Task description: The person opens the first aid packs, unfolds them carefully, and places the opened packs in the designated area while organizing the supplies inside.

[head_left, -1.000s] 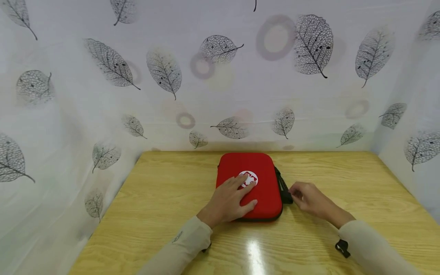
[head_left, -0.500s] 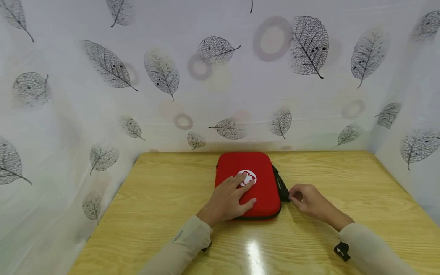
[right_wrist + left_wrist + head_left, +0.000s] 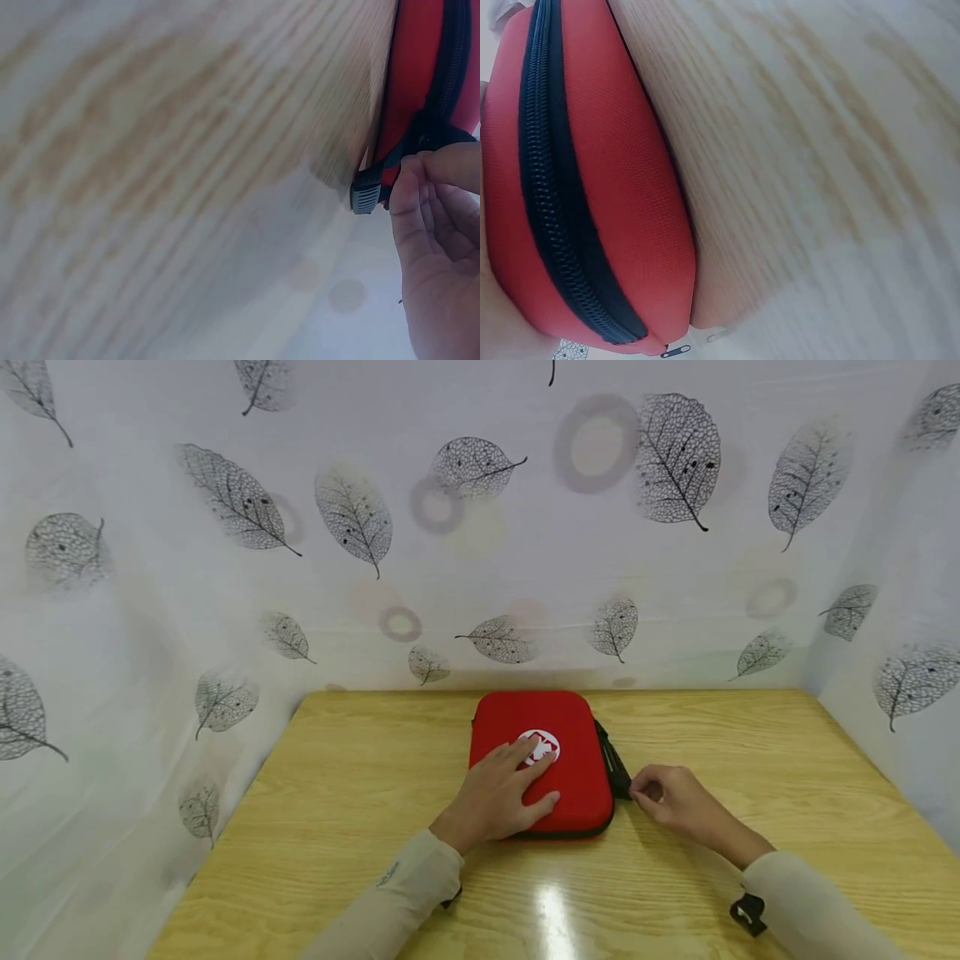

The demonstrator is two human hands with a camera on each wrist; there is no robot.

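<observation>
A red zippered case (image 3: 573,785) with a white round emblem (image 3: 539,747) lies flat on the table. My left hand (image 3: 498,793) rests on its top with fingers spread, some of them over the emblem. On the right side of the case is a black strap (image 3: 612,760). My right hand (image 3: 675,797) pinches the strap's near end between thumb and forefinger. In the right wrist view, a ribbed buckle (image 3: 365,196) on the strap sits beside the fingertips. The zipper (image 3: 544,187) runs closed along the side seen in the left wrist view, with a small zipper pull (image 3: 676,351) near the corner.
The wood-grain table (image 3: 360,777) extends on both sides of the case. Behind it and at the sides hangs a pale curtain (image 3: 495,560) printed with leaves. A black wrist mount (image 3: 747,913) shows under the right sleeve.
My right thumb and forefinger have come together at the near end of the strap. The left hand and the case stay in place; the view has shifted slightly.
</observation>
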